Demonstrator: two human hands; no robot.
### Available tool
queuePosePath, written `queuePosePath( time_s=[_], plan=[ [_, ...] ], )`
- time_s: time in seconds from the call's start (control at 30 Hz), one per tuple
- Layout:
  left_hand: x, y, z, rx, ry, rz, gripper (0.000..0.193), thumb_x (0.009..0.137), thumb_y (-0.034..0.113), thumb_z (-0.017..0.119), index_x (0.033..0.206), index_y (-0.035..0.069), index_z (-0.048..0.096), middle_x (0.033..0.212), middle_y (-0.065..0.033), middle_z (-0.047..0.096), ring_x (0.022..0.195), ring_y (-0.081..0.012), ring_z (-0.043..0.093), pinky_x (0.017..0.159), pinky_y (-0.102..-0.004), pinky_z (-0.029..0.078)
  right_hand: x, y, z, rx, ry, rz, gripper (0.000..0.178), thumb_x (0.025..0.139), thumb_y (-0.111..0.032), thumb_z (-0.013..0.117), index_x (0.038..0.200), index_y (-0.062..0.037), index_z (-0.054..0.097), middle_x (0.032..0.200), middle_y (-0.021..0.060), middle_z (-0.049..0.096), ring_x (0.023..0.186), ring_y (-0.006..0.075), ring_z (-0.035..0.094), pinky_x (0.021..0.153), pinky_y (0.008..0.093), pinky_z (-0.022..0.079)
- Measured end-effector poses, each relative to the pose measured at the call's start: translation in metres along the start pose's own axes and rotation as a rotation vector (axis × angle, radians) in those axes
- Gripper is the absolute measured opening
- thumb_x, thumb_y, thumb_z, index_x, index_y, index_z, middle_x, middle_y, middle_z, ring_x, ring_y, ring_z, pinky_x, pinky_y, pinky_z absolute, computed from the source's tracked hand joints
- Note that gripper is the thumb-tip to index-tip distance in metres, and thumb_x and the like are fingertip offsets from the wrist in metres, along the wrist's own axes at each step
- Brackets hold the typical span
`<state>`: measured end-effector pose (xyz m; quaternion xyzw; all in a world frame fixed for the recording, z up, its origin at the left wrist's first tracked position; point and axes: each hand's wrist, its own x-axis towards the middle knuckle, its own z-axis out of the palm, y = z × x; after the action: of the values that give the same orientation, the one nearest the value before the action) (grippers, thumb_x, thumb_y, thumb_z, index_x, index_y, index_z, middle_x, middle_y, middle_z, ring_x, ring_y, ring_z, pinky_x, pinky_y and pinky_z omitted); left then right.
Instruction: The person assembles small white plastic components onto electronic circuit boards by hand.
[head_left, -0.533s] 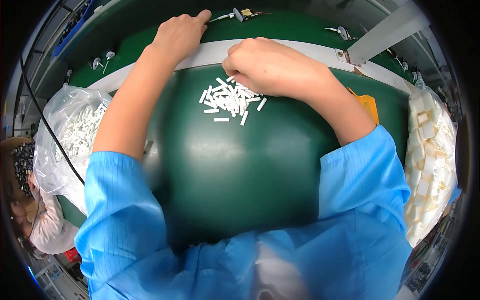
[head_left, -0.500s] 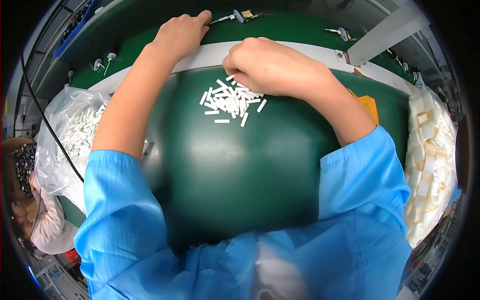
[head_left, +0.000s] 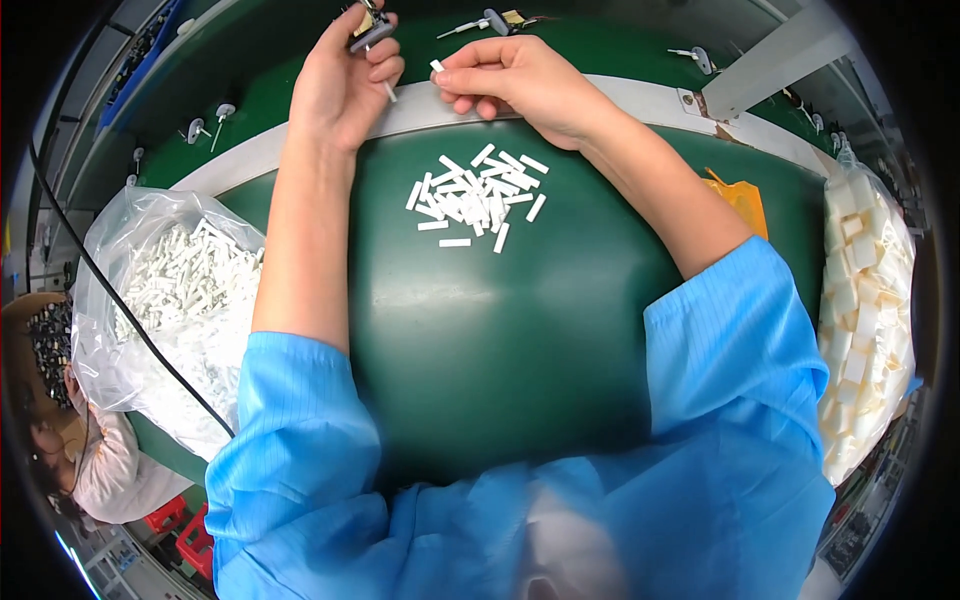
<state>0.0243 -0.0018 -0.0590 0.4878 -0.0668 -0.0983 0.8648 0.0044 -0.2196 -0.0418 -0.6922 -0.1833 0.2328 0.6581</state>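
Observation:
My left hand (head_left: 340, 95) is turned palm up at the far side, over the white rail. Its fingers are closed on a small grey disc-shaped part (head_left: 370, 38), whose thin white rod points down toward me. Across a small gap, my right hand (head_left: 525, 85) pinches one short white tube-like piece (head_left: 437, 67) between thumb and fingertips, near the rod's end. Below both hands, a loose pile of similar white pieces (head_left: 470, 200) lies on the green work surface (head_left: 480, 340).
The white rail (head_left: 270, 150) separates the surface from a green strip bearing more disc parts (head_left: 493, 21). A clear bag of white pieces (head_left: 190, 275) stands left, crossed by a black cable (head_left: 125, 310). At right are an orange item (head_left: 740, 205) and a bag of cream blocks (head_left: 860, 330). Another person (head_left: 105, 465) sits far left.
My right hand has risen from the pile with a white piece. My left hand has drawn back and turned palm up, and the disc part in it now shows.

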Motion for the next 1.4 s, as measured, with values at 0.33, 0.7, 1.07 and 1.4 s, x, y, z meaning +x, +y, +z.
queuePosePath(
  time_s=[0.33, 0.7, 1.07, 1.4],
  plan=[
    [-0.011, -0.012, 0.043, -0.556, 0.073, 0.125, 0.013, 0.095, 0.011, 0.042, 0.098, 0.001, 0.051, 0.084, -0.0085, 0.053, 0.051, -0.0075, 0.034, 0.043, -0.0196, 0.027, -0.008, -0.001, 0.017, -0.341, 0.036, -0.094, 0.02, 0.084, -0.018, 0.066, 0.091, 0.0009, 0.066, 0.074, 0.0014, 0.062, 0.065, 0.006, 0.057, 0.054, 0.0196, 0.043],
    [-0.011, -0.013, 0.05, -0.469, 0.126, 0.191, 0.019, 0.096, 0.015, 0.041, 0.095, -0.002, 0.049, 0.073, -0.0048, 0.048, 0.055, -0.0099, 0.039, 0.047, -0.0207, 0.033, 0.001, 0.002, 0.014, -0.242, -0.036, -0.054, 0.017, 0.084, -0.016, 0.065, 0.087, 0.0001, 0.066, 0.072, 0.0027, 0.062, 0.06, 0.0078, 0.055, 0.054, 0.0206, 0.045],
    [-0.025, -0.041, 0.099, -0.144, 0.546, 0.309, 0.017, 0.098, 0.019, 0.04, 0.103, 0.004, 0.048, 0.092, -0.0133, 0.063, 0.083, -0.0214, 0.062, 0.074, -0.0308, 0.049, -0.006, -0.001, 0.014, -0.321, 0.347, -0.285, 0.02, 0.084, -0.019, 0.066, 0.09, -0.0002, 0.067, 0.072, 0.004, 0.065, 0.062, 0.0103, 0.06, 0.056, 0.0243, 0.047],
    [0.004, -0.021, 0.047, -0.012, -0.14, 0.256, 0.019, 0.093, 0.017, 0.05, 0.097, 0.001, 0.057, 0.084, -0.0078, 0.063, 0.067, -0.017, 0.06, 0.061, -0.0278, 0.049, -0.009, -0.017, 0.007, -0.95, 0.183, -0.547, 0.02, 0.078, -0.02, 0.067, 0.086, -0.0018, 0.066, 0.076, 0.0114, 0.064, 0.068, 0.0244, 0.062, 0.063, 0.0326, 0.048]
  ],
)
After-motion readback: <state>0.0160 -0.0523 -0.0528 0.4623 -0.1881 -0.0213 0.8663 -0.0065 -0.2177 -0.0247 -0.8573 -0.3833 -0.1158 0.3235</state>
